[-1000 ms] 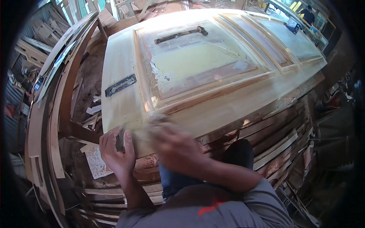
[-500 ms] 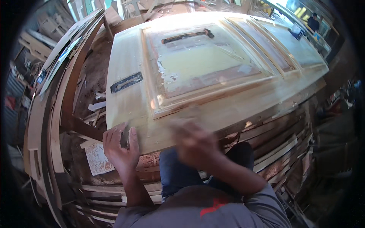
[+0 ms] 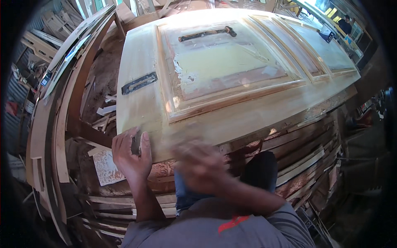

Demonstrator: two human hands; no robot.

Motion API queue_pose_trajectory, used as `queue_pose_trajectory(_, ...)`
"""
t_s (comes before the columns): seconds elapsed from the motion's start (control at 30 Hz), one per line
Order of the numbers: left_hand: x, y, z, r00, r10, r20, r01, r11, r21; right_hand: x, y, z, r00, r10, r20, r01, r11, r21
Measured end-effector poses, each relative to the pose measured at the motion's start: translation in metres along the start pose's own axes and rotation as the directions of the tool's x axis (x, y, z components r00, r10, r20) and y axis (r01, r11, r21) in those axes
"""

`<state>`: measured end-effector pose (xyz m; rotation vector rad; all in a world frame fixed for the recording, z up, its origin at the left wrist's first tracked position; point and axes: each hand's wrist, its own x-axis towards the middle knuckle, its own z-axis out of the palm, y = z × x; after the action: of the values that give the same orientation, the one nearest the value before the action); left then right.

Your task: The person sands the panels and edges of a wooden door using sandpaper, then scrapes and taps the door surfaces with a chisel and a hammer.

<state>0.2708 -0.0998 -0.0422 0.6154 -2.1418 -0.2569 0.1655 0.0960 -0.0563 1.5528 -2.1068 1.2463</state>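
A pale wooden door (image 3: 231, 124) with raised mouldings lies flat before me. At its near left corner, my left hand (image 3: 131, 155) is closed over the edge, thumb apart from the bent fingers. A small dark patch shows between thumb and fingers; I cannot make out what it is. My right hand (image 3: 200, 163) is smeared by motion over the door's near edge, its fingers curled. A blurred tan shape shows just beyond those fingers, too unclear to name. Across the door's large panel lies a hammer (image 3: 206, 34), and a dark flat metal piece (image 3: 139, 83) sits near the left edge.
Long boards (image 3: 62, 124) lean along a frame on the left. Wood strips (image 3: 302, 167) are stacked below the door at right. A scrap sheet (image 3: 106, 167) lies on the littered ground. A small dark blue object (image 3: 326, 34) is on the door's far right; a person (image 3: 344, 25) is beyond.
My right hand has swept left and slightly toward me along the door's near edge. My left hand stays at the corner. The whole view has shifted a little.
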Motion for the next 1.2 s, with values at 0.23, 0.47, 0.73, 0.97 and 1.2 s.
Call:
queue_pose_trajectory(0.23,-0.008,-0.002,-0.012,0.999,-0.049,0.000,0.048,0.998,-0.029,-0.028,0.076,-0.090,0.997,0.019,-0.073,-0.037,0.966,-0.258)
queue_pose_trajectory(0.47,-0.001,0.000,0.000,1.000,0.012,0.025,-0.012,1.000,0.002,-0.014,0.010,-0.015,0.995,-0.044,-0.084,0.046,0.999,0.024)
queue_pose_trajectory(0.73,-0.007,-0.004,-0.017,0.999,-0.043,0.023,0.044,0.998,-0.044,-0.026,0.091,-0.102,0.972,0.065,-0.226,-0.140,0.932,-0.334)
queue_pose_trajectory(0.97,0.001,0.001,0.000,0.999,0.038,0.023,-0.038,0.999,-0.005,-0.009,0.023,-0.012,0.988,0.012,-0.155,-0.026,0.996,-0.085)
queue_pose_trajectory(1.2,-0.014,-0.013,-0.006,0.998,-0.012,0.060,0.027,0.967,-0.253,-0.004,0.052,-0.038,0.994,0.006,-0.113,-0.006,1.000,0.004)
